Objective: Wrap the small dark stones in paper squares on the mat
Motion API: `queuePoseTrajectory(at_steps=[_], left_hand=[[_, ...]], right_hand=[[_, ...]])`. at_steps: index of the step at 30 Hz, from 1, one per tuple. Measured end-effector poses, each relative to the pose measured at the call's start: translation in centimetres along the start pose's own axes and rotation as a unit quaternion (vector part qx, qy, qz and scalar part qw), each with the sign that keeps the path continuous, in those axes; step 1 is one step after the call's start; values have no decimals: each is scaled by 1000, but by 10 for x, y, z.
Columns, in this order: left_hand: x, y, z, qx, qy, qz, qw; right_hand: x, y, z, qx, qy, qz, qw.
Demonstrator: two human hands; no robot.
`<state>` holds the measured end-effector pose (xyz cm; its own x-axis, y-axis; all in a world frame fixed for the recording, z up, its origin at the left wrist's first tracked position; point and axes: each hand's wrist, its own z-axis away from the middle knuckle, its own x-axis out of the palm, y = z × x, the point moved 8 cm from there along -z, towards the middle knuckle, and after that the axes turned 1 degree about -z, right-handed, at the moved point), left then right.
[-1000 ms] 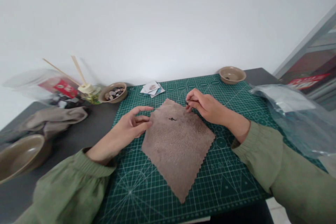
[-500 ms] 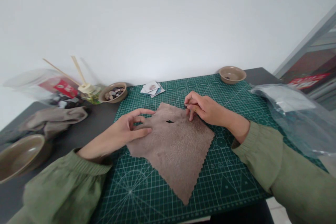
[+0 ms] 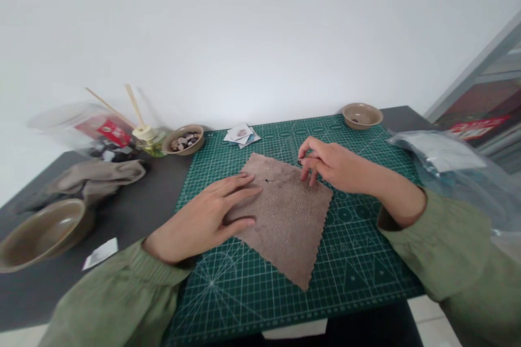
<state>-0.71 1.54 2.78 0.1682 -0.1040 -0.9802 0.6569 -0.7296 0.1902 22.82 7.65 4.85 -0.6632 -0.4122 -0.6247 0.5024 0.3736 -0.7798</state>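
Observation:
A brown fleecy cloth [image 3: 285, 217] with zigzag-cut edges lies on the green cutting mat [image 3: 252, 298], with a small dark hole near its upper left part. My left hand [image 3: 220, 209] rests flat on the cloth's left side, fingers stretched out just left of the hole. Over the cloth's upper right edge, my right hand [image 3: 325, 162] has thumb and forefinger pinched together. A tiny dark bit shows at those fingertips, too small to name.
Small cards [image 3: 241, 134] and a bowl of pebbles [image 3: 183, 140] sit at the back, a brown bowl [image 3: 362, 115] back right. Leftward are a reed diffuser [image 3: 148, 140], crumpled cloth [image 3: 106, 172], another bowl [image 3: 44, 236] and a white card [image 3: 100, 254]. A plastic bag [image 3: 456, 165] lies right.
My left hand has flattened and slid right over the cloth; the hole looks narrower. My right hand has moved slightly right, still pinched. The view has shifted, bringing the white card into sight.

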Motion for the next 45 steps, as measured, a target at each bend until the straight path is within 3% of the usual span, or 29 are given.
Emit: queuePoseTrajectory(at_steps=[5,14,20,30,35,39,42,45], left_hand=[[4,2,1,-29,17,-12,999],[-2,18,-7,-83,47,-46,994],[7,24,-33,-16,50,-15,998],[10,5,-83,-12,54,-13,998],[16,2,-85,-22,72,-10,997],[20,0,-80,-29,77,-2,997],[20,2,-78,-20,81,11,996],[18,7,-78,4,83,22,996]], right_hand=[[14,0,10,-11,-46,49,998],[3,15,4,-40,47,199,978],[3,9,12,-46,33,198,979],[8,3,1,-79,83,203,973],[26,17,-5,-91,66,194,975],[27,16,-1,-112,69,173,976],[5,16,2,-101,152,185,966],[-25,29,7,-21,273,266,925]])
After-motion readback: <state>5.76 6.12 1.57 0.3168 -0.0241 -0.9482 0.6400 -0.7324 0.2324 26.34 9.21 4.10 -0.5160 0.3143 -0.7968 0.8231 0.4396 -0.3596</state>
